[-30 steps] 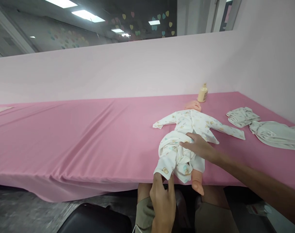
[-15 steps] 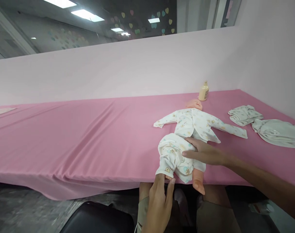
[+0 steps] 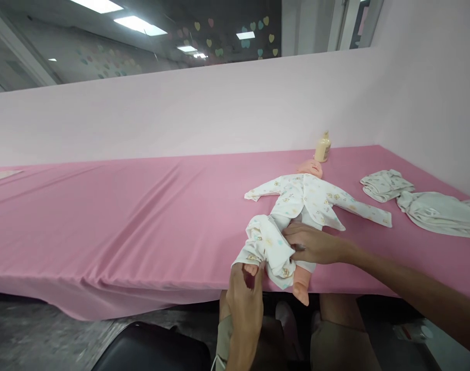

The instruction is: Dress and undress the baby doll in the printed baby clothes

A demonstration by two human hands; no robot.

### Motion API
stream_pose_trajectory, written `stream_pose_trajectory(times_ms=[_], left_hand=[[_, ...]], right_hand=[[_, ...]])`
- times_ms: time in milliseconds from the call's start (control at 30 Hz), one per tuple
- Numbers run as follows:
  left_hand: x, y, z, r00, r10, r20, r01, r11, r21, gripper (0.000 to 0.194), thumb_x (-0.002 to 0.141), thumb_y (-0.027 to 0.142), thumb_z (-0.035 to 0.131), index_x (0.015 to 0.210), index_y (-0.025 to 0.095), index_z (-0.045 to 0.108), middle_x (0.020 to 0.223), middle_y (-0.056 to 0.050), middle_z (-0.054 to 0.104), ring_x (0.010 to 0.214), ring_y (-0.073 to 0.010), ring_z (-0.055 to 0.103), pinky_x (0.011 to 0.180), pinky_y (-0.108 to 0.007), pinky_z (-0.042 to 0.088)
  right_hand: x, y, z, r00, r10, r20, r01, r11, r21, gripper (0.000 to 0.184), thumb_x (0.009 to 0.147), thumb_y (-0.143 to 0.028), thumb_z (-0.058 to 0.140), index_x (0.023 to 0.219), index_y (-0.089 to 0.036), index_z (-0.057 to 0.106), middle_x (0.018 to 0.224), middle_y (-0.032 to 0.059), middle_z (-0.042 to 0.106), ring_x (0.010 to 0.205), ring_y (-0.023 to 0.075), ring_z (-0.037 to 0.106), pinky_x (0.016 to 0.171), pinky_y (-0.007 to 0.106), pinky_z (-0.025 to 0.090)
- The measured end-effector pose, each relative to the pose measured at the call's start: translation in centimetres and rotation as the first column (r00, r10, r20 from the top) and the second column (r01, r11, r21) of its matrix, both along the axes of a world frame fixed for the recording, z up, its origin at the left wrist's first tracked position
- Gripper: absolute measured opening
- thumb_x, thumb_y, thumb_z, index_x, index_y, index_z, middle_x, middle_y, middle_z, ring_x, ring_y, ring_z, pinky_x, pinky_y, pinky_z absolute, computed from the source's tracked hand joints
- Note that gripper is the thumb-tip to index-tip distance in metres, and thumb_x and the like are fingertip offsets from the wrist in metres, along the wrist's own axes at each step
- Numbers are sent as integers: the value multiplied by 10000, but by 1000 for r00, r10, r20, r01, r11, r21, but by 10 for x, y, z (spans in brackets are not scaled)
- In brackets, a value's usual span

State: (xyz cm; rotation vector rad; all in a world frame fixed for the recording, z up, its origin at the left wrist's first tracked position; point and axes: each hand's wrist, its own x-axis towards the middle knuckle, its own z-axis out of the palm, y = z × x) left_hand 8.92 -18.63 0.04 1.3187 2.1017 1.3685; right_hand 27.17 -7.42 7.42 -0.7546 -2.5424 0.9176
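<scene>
Pink cloth covers the counter (image 3: 142, 216) from the far left, and a black seat (image 3: 153, 348) stands below its near edge. Rightward, the person's left hand (image 3: 246, 304) is at the near edge, its bent thumb and forefinger grasping the hem of the patterned trousers (image 3: 271, 245) on either side of the toes (image 3: 251, 269) that peep out of it. Here it probably pays to spread the hem wide and draw it evenly past the heel, guiding the foot rather than tugging it. The trousers lie bunched over one leg of the doll (image 3: 301, 281), which is on its back with its head away from the person; its patterned jacket (image 3: 292, 193) hangs open at the bottom, sleeves spread. The right hand (image 3: 310, 245) has curled fingers that appear to grip the trousers' bunched edge beside the hips; some fingertips are hidden. Keeping that edge gathered and steady should stop the cloth twisting, and the jacket's tails are best kept clear of it. The other foot lies bare below, outside the trousers, poking over the counter's edge. Past the head stands a pump bottle (image 3: 322, 148); furthest right lie folded patterned clothes (image 3: 386, 185) and a white garment (image 3: 439, 214).
</scene>
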Motion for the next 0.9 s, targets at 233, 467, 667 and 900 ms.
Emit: stream_pose_trajectory(times_ms=[233,467,667,900], left_hand=[[23,-34,-43,976,-13,-218,105,903,417,226,801,211,670,1018,214,607,1019,-86,641,1000,-223,626,902,-372,497],[39,-11,-32,967,-204,-151,211,977,33,386,889,353,557,1223,168,615,1224,-159,637,1176,-316,571,984,-499,456],[17,-25,-18,942,-290,170,278,956,90,240,847,365,576,982,193,674,898,-80,667,862,-213,631,789,-327,520],[-35,-34,30,547,-264,794,24,953,301,266,681,308,732,709,188,497,780,17,538,716,-135,565,622,-226,487]], right_hand=[[-5,-5,-4,981,-174,-82,161,977,-143,164,829,-184,467,712,-212,355,673,-42,405,643,122,382,590,264,307],[-19,-8,1,951,-248,-184,192,942,-275,148,891,-310,476,792,-202,457,692,-45,442,640,115,415,601,260,332],[-17,-1,2,913,-297,-280,138,870,-473,71,823,-243,551,847,-177,548,782,-34,532,722,115,490,656,243,376],[-6,20,-2,777,-462,-427,-67,614,-786,167,770,-249,653,900,-184,572,780,-25,601,725,122,559,710,257,437]])
